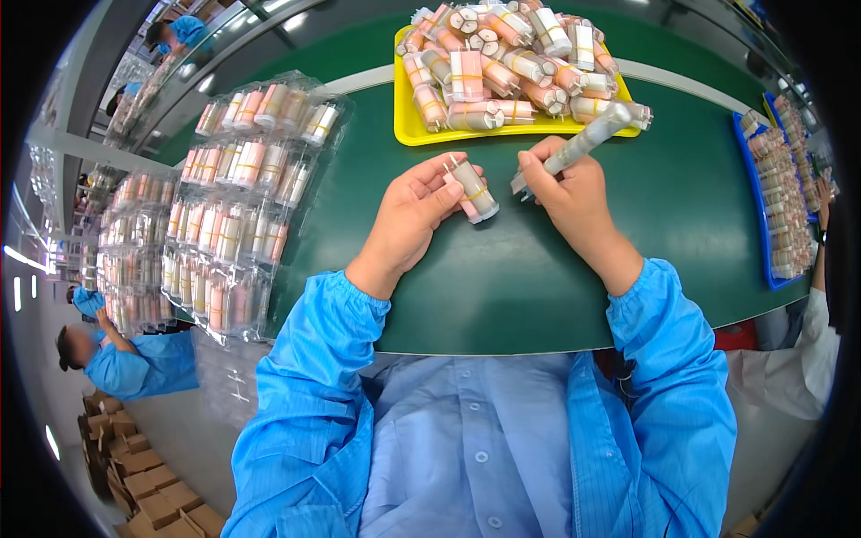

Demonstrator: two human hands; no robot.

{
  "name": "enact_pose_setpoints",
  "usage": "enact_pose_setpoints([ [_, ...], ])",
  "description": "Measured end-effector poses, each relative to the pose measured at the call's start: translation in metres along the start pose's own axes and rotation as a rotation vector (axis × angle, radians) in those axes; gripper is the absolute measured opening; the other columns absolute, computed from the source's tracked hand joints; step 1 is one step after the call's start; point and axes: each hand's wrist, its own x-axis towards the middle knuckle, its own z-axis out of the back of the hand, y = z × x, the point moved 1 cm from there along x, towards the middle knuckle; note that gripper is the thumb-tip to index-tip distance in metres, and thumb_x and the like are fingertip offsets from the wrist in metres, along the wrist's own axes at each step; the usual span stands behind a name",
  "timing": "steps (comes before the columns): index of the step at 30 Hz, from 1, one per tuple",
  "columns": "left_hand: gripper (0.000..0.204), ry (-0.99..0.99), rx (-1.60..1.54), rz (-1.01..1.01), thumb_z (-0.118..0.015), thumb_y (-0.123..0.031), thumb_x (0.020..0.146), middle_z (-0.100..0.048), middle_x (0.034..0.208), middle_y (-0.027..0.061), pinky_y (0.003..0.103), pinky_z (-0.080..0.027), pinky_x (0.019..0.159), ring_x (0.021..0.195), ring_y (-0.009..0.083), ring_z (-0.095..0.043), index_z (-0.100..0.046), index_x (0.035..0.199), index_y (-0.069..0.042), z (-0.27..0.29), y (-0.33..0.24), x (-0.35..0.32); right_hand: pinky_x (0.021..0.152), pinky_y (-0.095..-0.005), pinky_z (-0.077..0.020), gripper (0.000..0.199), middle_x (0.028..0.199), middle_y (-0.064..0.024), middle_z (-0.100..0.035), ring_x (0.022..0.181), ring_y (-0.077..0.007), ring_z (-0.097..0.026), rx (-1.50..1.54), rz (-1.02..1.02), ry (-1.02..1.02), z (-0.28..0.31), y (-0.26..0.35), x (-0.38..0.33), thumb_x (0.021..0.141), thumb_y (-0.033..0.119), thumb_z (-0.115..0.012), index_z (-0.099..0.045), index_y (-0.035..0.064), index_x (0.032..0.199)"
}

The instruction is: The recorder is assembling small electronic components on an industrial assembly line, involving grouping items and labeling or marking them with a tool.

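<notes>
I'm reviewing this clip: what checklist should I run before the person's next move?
1. Left hand has the banded bundle: ok, held by thumb and fingers.
2. Right hand grips the grey-white tool: ok.
3. Tool apart from bundle: ok, a gap shows.
4. Yellow tray near the hands: ok, just beyond them, heaped with bundles.
5. Fine flaws on the held bundle: cannot tell, too small.

A yellow-banded, pink and grey bundle point(473, 190) tilted in the left hand point(408, 213), thin prongs at its upper end. A pale grey tool point(587, 139) slanted in the right hand point(578, 193), its lower end near the bundle.
</notes>
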Motion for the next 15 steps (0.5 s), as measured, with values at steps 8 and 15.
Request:
enact_pose_setpoints([
  [8, 0.056, -0.128, 0.092, -0.221, -0.067, -0.019, 0.099, -0.062, 0.133, 0.0123, 0.037, -0.052, 0.099, 0.116, 0.0214, -0.063, -0.045, 0.148, -0.002, 0.017, -0.047, -0.004, 0.062, -0.0330, -0.0487, 0.016, 0.072, -0.0067, -0.065, 0.066, -0.0160, -0.061, -0.234, 0.170, 0.057, -0.010, -0.020, -0.001, 0.094, 0.014, -0.071, -0.064, 0.0030, 0.084],
  [15, 0.050, -0.971, 1.523, -0.825, -0.063, -0.016, 0.096, -0.070, 0.111, 0.0204, 0.043, -0.053, 0.090, 0.101, 0.0360, -0.068, -0.047, 0.141, 0.000, 0.113, -0.211, 0.041, 0.059, -0.0315, -0.0432, 0.017, 0.070, -0.0058, -0.060, 0.062, -0.0143, -0.054, -0.227, 0.047, 0.102, -0.006, -0.014, -0.005, 0.093, 0.010, -0.070, -0.062, 0.0009, 0.081],
])
